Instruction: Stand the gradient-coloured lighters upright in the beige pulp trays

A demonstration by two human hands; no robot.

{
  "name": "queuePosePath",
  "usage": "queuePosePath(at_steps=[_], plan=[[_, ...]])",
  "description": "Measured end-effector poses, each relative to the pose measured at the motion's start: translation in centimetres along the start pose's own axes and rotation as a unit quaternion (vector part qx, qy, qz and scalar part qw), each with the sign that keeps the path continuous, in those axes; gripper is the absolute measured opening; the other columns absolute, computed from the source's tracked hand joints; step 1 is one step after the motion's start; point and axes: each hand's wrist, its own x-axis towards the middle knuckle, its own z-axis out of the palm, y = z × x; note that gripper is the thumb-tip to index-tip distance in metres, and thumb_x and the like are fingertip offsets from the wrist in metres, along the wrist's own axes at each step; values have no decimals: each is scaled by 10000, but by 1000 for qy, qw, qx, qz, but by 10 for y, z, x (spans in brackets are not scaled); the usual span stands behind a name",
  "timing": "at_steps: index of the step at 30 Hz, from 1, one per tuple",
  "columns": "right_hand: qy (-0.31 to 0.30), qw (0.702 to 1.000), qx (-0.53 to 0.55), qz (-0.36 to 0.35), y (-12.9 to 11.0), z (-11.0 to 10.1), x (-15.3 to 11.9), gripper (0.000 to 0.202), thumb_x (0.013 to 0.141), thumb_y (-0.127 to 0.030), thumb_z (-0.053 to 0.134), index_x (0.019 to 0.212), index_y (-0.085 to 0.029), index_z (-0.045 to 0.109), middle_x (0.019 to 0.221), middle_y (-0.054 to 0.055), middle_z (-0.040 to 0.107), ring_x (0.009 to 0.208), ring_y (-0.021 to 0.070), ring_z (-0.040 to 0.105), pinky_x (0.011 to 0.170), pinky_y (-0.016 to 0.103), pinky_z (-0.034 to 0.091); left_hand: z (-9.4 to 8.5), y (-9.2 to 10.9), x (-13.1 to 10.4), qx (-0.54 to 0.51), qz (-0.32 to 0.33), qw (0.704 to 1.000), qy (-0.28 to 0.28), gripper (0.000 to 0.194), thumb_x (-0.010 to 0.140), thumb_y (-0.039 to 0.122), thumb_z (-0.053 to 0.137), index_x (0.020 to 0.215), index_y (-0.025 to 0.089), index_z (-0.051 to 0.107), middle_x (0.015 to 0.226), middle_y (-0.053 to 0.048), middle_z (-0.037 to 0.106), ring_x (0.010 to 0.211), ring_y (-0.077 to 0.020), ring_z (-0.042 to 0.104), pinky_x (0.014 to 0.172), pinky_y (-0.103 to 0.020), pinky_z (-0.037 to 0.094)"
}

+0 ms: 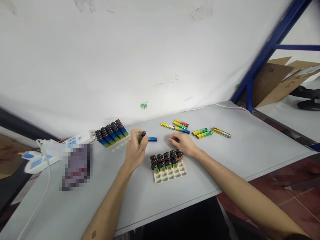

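My left hand [135, 150] is closed around an upright vape-like stick with a black cap [143, 133]; its greenish body is mostly hidden by my fingers. Just right of that hand, a blue metallic tube [152, 139] lies on the table. My right hand [184, 142] rests on the tabletop with loosely bent fingers, and nothing shows in them. Between my forearms, a cream tray [171, 175] holds several black-capped sticks [167, 161] upright in its back rows, with bare slots in front. Beyond my right hand lie metallic tubes [182, 126] in yellow, red, green and blue.
At the left back stands another tray of black-capped blue sticks [111, 133]. Left of it are a white power strip [72, 143], a cable [47, 173] and a blurred purple item [77, 166]. Green-yellow tubes [202, 133] and a gold tube [221, 132] lie right. A wall [160, 66] borders the table.
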Motion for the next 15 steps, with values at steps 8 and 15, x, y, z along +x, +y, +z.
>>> queuePosePath(at_steps=[8, 15], plan=[[182, 977, -114, 4, 28, -51, -19, 238, 944, -339, 497, 933, -198, 688, 911, 88, 715, 814, 224, 619, 768, 347, 464, -1, 79, -16, 158, 305, 938, -37, 92, 939, 259, 541, 1007, 223, 592, 1010, -48, 618, 927, -176, 588, 823, -323, 465], [268, 895, -277, 225, 79, -95, -40, 324, 912, -330, 463, 1048, -147, 692, 1065, 171, 669, 1016, 325, 535, 907, 457, 400, 10, 107, -37, 159, 379, 908, -80, 143, 884, 177, 618, 1015, 230, 604, 927, -14, 692, 881, -177, 587, 804, -336, 475]])
